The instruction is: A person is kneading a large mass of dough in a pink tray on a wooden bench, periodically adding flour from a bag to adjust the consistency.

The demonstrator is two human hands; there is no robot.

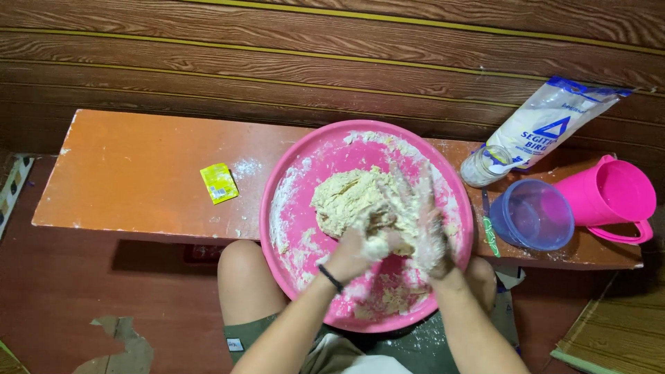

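A big pink basin (305, 166) rests partly on a low orange bench (138, 173) and over my knees. Inside it lies a lump of pale, shaggy dough (346, 197), with flour and scraps smeared on the walls. My left hand (357, 249), a dark band on its wrist, pinches a bit of dough at the lump's near edge. My right hand (426, 228), caked in dough, lies flat against the lump's right side with its fingers spread.
A small yellow sachet (219, 183) lies on the bench left of the basin. To the right stand a flour bag (547, 125), a small jar (485, 166), a clear blue-tinted tub (533, 215) and a pink jug (613, 197). A wood-panel wall runs behind.
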